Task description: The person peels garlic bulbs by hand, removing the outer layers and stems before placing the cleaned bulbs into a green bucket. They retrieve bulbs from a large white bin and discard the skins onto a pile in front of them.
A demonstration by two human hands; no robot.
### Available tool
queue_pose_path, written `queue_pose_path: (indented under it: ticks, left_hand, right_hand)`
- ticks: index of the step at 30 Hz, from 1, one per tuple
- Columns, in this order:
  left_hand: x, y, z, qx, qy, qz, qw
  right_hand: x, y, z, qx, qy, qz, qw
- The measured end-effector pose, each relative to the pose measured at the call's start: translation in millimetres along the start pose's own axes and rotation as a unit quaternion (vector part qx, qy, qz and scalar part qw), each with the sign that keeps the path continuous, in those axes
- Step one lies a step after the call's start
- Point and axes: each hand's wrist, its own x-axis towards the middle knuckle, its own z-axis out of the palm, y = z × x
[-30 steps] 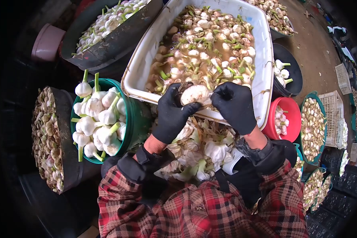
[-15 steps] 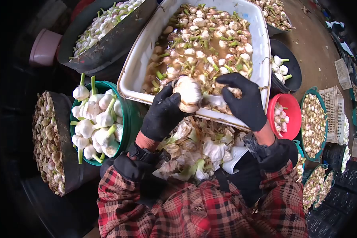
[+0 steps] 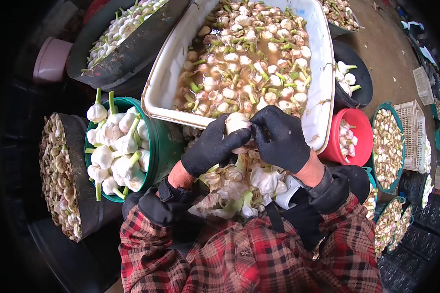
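Note:
In a black glove, my left hand (image 3: 214, 146) is wrapped round a white garlic bulb (image 3: 237, 123) at the near edge of the tub. My right hand (image 3: 282, 139), gloved too, presses its curled fingers to the bulb's right side; whether they pinch a bit of skin there is hidden. Behind both hands stands a white tub (image 3: 154, 105) of brown water, crowded with garlic bulbs (image 3: 252, 63) on short green stems. Below the hands lies a heap of peeled garlic skins (image 3: 239, 188) on my lap.
On the left a green bucket (image 3: 151, 171) holds clean white bulbs, beside a dark container (image 3: 90, 171) of unpeeled garlic. A red bowl (image 3: 362, 134) with small bulbs and a black basin (image 3: 359, 66) stand on the right. Farther right are garlic-filled baskets and a cream crate (image 3: 410, 132).
My right hand has moved down and left, from apart to touching the bulb. The left hand has turned the bulb and covers more of it. The view has shifted slightly.

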Motion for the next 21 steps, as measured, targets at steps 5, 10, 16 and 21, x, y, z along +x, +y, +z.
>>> queue_pose_path:
  ticks: [5, 10, 16, 21]
  left_hand:
    - [6, -25, 3, 0.246, 0.098, 0.246, 0.932]
    - [-2, -21, 1, 0.329, 0.089, 0.285, 0.896]
    - [8, -36, -3, 0.129, 0.063, 0.215, 0.966]
    - [9, -25, 5, 0.256, 0.163, 0.132, 0.943]
  right_hand:
    - [0, 7, 2, 0.041, 0.006, 0.033, 0.999]
    - [-2, 8, -2, 0.098, -0.017, 0.088, 0.991]
    - [-1, 5, -2, 0.293, -0.012, 0.160, 0.942]
    - [-9, 5, 6, 0.113, 0.009, 0.095, 0.989]
